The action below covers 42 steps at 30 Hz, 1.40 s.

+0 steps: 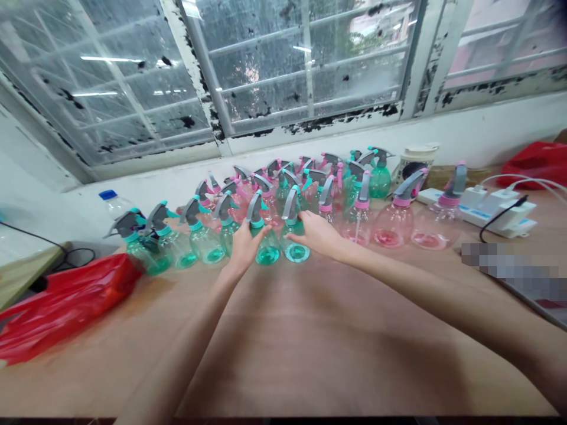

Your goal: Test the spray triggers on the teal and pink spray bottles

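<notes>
Two clear green spray bottles with grey and turquoise trigger heads stand upright side by side in the front row. My left hand (244, 245) is around the left side of one green spray bottle (267, 255), its thumb across the front below the collar. On the other green spray bottle (296, 252), my right hand (319, 235) grips from the right, thumb in front and fingers partly hidden behind. More green bottles (210, 248) line up to the left. Pink spray bottles (393, 227) continue the row to the right.
Several more pink and green spray bottles crowd behind, near the window wall. A red plastic bag (84, 295) lies at left by a blue-capped bottle (110, 203). At right are a power strip with plugs (500, 206), a patterned cup (419, 159) and another red bag (538, 165).
</notes>
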Tool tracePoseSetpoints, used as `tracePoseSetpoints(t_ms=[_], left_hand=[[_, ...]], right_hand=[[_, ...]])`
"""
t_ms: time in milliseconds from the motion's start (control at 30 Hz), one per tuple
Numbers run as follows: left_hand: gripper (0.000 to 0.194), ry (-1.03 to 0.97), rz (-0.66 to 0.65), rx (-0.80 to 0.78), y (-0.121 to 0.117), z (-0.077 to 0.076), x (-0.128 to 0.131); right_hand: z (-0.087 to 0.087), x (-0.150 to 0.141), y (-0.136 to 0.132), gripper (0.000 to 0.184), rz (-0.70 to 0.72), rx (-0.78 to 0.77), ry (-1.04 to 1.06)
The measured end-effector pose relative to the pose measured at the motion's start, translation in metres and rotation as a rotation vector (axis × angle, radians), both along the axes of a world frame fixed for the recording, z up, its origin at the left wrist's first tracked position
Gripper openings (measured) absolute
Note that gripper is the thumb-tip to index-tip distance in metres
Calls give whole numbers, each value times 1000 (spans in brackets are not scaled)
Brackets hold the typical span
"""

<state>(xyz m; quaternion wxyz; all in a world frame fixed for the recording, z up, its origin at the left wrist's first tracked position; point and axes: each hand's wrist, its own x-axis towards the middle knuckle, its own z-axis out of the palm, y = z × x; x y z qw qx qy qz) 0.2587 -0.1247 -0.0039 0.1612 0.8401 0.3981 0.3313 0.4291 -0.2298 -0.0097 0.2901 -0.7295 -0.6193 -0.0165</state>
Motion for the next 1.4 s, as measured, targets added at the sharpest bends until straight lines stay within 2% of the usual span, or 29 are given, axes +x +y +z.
tracePoseSetpoints(t_ms=[200, 400, 533, 700, 767, 867, 1000, 1100, 1200, 1267, 1333, 1400], left_hand=[[37, 15, 18, -27, 14, -1, 8], [46, -6, 42, -57, 23, -4, 13], [47, -73, 21, -65, 22, -1, 13], [62, -158, -12, -93, 11, 0, -2], [60, -196, -17, -91, 3, -2, -13], [48, -266, -24, -81, -18, -3, -30], [35, -292, -74, -88, -57, 3, -48], [29, -271, -161, -165, -89, 8, -52], [37, -199, -328, -275, -118, 8, -51], [55, -169, -405, -314, -132, 7, -47], [72, -154, -440, -335, -142, 6, -42], [73, -172, -461, -333, -149, 5, -35]], right_hand=[[-8, -2, -24, 40, 67, 12, -6], [-15, -4, -52, 42, 140, 101, -30], [-17, -3, -64, 43, 141, 105, -27], [-17, -2, -73, 42, 132, 92, -34], [-17, -2, -76, 42, 145, 108, -35], [-18, -3, -82, 42, 177, 132, -27], [-22, -6, -93, 43, 213, 176, -36], [-25, -11, -101, 44, 234, 209, -31], [-29, -19, -109, 46, 268, 236, 5], [-31, -25, -114, 48, 296, 254, 28], [-33, -33, -120, 52, 325, 270, 36], [-33, -40, -125, 55, 357, 266, 25]])
